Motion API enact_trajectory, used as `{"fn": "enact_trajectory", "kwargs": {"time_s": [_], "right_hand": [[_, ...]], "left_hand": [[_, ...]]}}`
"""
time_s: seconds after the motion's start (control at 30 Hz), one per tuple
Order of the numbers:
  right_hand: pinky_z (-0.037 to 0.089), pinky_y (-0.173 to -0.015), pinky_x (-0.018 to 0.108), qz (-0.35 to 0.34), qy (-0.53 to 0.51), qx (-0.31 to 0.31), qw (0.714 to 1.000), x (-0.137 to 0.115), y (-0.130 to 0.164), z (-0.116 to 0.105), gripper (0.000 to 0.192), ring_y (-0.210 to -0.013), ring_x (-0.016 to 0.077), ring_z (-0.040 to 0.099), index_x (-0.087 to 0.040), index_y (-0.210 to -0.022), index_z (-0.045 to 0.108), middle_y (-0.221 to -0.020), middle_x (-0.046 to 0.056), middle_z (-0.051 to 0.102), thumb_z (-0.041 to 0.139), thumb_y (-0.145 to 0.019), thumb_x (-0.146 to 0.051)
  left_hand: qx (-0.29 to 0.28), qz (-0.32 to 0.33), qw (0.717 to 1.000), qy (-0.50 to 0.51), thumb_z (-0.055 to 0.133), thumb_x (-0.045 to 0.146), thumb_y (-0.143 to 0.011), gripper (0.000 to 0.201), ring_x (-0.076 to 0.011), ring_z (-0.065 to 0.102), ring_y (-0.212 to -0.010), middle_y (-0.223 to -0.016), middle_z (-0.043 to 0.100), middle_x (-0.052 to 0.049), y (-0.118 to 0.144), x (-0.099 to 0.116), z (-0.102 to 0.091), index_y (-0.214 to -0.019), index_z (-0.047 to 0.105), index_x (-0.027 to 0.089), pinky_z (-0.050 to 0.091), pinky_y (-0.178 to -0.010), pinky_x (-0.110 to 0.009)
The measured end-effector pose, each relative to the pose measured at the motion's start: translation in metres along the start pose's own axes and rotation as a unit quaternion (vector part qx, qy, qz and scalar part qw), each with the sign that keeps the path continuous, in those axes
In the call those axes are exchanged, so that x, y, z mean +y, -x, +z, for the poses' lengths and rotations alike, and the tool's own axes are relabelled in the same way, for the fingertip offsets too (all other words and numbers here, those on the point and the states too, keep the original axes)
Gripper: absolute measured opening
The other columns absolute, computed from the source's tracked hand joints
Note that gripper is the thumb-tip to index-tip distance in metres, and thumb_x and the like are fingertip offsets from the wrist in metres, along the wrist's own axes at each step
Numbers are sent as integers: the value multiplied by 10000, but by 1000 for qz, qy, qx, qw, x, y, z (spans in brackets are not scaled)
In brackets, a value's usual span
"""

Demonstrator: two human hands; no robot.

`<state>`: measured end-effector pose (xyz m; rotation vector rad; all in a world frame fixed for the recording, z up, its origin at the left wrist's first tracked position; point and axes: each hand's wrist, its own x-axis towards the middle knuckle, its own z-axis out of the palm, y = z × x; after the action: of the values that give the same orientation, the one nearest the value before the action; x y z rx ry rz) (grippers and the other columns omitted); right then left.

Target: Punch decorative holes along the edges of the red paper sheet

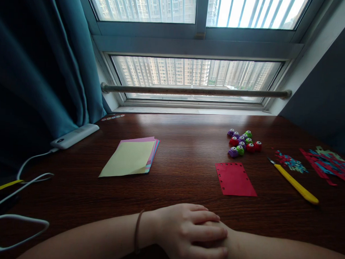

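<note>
Dark brown wood grain runs across the table (188, 164), and in the head view both forearms lie flat on its near edge, crossing toward the middle. The left hand (190, 234) rests palm down on top of the right hand (214, 236), its fingers stretched out loosely and lying side by side over the other hand's back; it grips nothing. A thin brown band (137, 231) circles the left wrist. The right hand is almost wholly covered, only a few knuckles and fingertips showing under the left fingers, so how far its fingers are curled cannot be told; no object shows in it.

Nearest the hands is the red paper card (235, 179), lying flat just beyond them and a little to the right, with small punched holes along its edges. Beyond the card sits a cluster of small craft punches (243, 143) in purple, green and red. Right of the card lies a yellow craft knife (296, 183), set at a slant, and past it, paper scraps (326, 163) in red and blue. Left of the card, well apart, is a stack of coloured paper (132, 158) with a pale yellow sheet on top. Farther left, a white power bank (74, 136) with its white cable (20, 199) lies by the teal curtain (41, 64).
</note>
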<state>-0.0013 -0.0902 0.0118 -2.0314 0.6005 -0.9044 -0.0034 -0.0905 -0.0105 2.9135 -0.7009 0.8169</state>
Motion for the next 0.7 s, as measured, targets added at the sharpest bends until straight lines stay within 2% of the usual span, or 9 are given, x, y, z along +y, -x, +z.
{"fn": "enact_trajectory", "kwargs": {"time_s": [0.37, 0.7], "right_hand": [[406, -928, 450, -7, 21, 14, 1000, -2, 0, -1, 352, -1138, 281, 502, -220, -1100, 616, -1069, 121, 626, 380, -894, -382], [385, -938, 471, -22, 29, 1, 999, -1, 0, -2, 354, -1157, 291, 481, -205, -1109, 607, -1062, 125, 628, 366, -897, -357]], "left_hand": [[-25, 5, 1000, -2, 465, 453, -859, 288, -207, 556, -1037, -1189, 557, -45, 0, -1, -1, -1027, 587, 252, 494, -853, -301], [-39, 6, 999, -7, 489, 461, -849, 290, -205, 573, -1017, -1190, 556, -52, -1, 0, -3, -1021, 583, 248, 503, -845, -304]]}}
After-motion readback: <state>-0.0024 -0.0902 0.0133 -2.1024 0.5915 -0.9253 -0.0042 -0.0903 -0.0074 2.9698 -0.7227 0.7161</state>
